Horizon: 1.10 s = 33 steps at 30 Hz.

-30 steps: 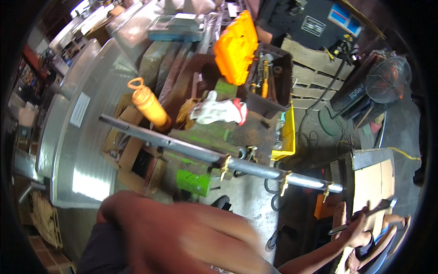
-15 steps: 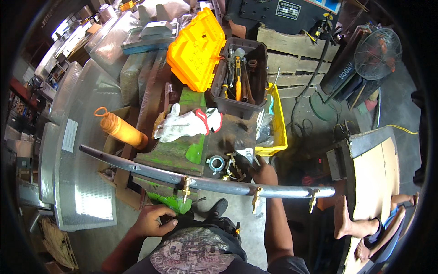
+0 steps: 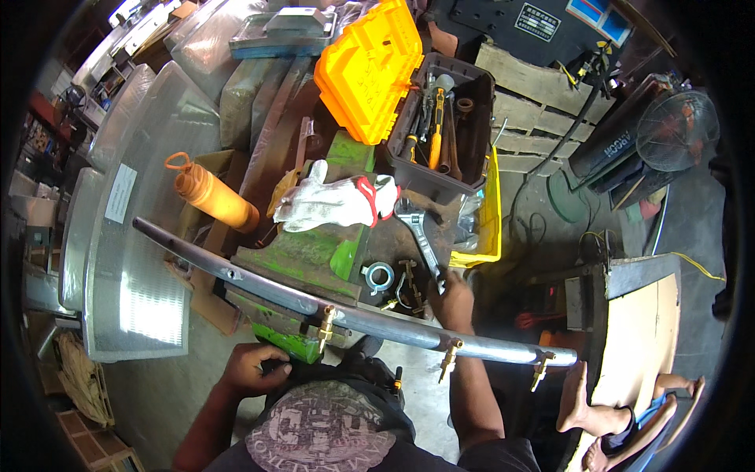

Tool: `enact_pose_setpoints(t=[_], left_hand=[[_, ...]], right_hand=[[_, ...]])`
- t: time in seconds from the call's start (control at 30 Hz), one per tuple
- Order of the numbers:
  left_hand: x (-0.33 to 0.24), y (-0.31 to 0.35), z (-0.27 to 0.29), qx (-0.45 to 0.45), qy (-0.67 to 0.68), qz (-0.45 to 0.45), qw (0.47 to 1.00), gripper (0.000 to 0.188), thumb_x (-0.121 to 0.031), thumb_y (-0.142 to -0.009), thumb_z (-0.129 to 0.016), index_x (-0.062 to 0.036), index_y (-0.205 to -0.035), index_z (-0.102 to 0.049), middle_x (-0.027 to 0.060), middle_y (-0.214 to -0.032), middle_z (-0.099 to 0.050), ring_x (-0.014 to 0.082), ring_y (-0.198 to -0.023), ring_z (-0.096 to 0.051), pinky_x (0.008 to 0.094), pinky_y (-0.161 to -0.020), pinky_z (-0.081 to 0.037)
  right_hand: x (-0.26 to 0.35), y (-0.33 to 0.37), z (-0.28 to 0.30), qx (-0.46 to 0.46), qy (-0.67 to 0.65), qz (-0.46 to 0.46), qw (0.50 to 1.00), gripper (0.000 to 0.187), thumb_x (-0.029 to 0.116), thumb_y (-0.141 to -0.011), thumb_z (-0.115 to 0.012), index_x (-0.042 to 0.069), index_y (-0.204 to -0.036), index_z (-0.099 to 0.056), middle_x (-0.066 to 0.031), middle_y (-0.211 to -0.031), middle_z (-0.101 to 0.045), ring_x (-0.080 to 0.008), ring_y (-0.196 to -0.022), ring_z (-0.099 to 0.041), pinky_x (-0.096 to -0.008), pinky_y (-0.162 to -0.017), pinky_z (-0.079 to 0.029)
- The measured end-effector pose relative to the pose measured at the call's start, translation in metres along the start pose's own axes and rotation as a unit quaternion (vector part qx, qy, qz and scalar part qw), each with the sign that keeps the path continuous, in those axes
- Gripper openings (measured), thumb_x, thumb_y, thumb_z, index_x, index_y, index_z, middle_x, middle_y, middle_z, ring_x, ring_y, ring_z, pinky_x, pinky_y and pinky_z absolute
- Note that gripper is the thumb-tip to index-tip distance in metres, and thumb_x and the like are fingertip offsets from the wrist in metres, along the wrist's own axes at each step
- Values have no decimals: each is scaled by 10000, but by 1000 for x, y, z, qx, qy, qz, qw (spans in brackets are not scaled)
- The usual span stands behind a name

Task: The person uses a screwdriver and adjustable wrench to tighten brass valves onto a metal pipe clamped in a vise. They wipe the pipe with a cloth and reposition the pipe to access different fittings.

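A long grey metal pipe (image 3: pixel 385 323) runs across in front of me, above the green vise (image 3: pixel 285 341). Three brass fittings (image 3: pixel 325 324) stick out of its near side. Beyond the pipe, my right hand (image 3: pixel 453 304) is closed round the handle of an adjustable wrench (image 3: pixel 423 241), whose jaw end points away toward the glove. My left hand (image 3: pixel 253 370) is beside the vise's near end, fingers curled; whatever is in them is hidden. On the bench lie a blue-grey ring (image 3: pixel 377 276) and several small brass parts (image 3: pixel 408 277).
White gloves (image 3: pixel 334 203) lie on the vise; an orange bottle (image 3: pixel 216 200) stands left. Behind are an open toolbox (image 3: pixel 440 177) with an orange lid and a yellow bin (image 3: pixel 493 212). Another person's bare feet (image 3: pixel 574 397) rest by a cardboard-topped table (image 3: pixel 638 330) at right.
The wrench in my right hand has swung up and away, so its whole length now shows over the bench. The view has tilted slightly. My left hand stays by the vise.
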<state>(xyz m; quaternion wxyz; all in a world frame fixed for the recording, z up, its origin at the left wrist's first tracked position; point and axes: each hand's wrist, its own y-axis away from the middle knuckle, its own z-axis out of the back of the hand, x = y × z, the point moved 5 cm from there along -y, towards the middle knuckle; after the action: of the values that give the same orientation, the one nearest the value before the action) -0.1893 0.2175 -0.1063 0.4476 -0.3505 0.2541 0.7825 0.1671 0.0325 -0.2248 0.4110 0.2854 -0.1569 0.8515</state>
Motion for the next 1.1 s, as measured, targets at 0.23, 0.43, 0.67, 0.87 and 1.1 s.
enact_pose_setpoints(t=[0.23,0.43,0.67,0.87,1.1], left_hand=[[2,-9,7,32,5,32,999,165,-180,-802,-805,-30,-817,-737,88,-700,-704,196,-619,-687,311,-605,-525],[6,-14,8,45,6,19,999,165,-190,-824,-800,-33,-842,-749,75,-702,-703,164,-616,-671,313,-612,-522],[-1,1,5,20,52,5,998,215,-200,-855,-786,-27,-973,-736,103,-871,-746,184,-829,-734,310,-742,-551],[8,-2,-3,66,114,47,990,212,-203,-878,-771,-29,-991,-731,75,-865,-741,130,-799,-699,283,-726,-536],[16,-4,0,105,87,20,990,210,-216,-887,-763,-45,-1005,-731,64,-838,-738,115,-740,-688,279,-675,-538]], right_hand=[[7,26,-30,6,20,22,1000,414,209,-824,-721,117,-1225,-670,-166,-1027,-727,-416,-917,-671,-493,-794,-549],[16,10,-40,45,68,22,996,435,292,-806,-762,95,-1183,-676,-205,-952,-734,-429,-858,-691,-511,-766,-556],[-8,17,-5,3,-82,-85,993,391,162,-819,-720,57,-1195,-703,-158,-811,-739,-261,-729,-728,-376,-697,-567],[-51,33,-29,-28,-200,-129,971,393,159,-849,-740,28,-1216,-695,-101,-886,-721,-165,-792,-677,-319,-709,-526],[-15,107,-48,-182,3,-12,983,554,214,-845,-728,-37,-1309,-559,-294,-1257,-616,-467,-1139,-601,-490,-976,-494]])
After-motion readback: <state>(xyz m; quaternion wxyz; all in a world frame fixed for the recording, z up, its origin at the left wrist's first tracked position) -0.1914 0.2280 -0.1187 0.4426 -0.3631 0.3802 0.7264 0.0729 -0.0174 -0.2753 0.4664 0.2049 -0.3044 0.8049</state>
